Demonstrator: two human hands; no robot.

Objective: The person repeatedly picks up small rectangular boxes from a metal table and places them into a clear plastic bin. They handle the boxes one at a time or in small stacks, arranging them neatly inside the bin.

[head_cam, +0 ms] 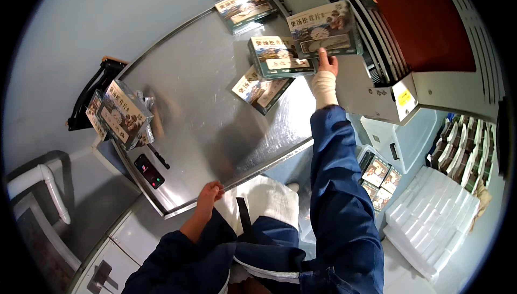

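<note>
My right hand [328,64] holds the near edge of a printed food box [323,25], with the thumb on its top face. That box is by the machine at the right end of the steel table [190,88]. Just left of it lies a wrapped printed box [278,55], which overlaps a further box [258,90] lying askew. Another wrapped box [246,8] lies near the far corner. My left hand [211,193] is near the table's front edge, fingers curled; whether it holds anything is unclear.
More boxes [123,114] are piled at the table's left end, near a black-handled tool [159,156] and a smartphone [149,171]. A large white machine [355,88] borders the right side. Below it are a translucent plastic bin [400,136], a bin of boxes [379,176] and stacked clear trays [432,217].
</note>
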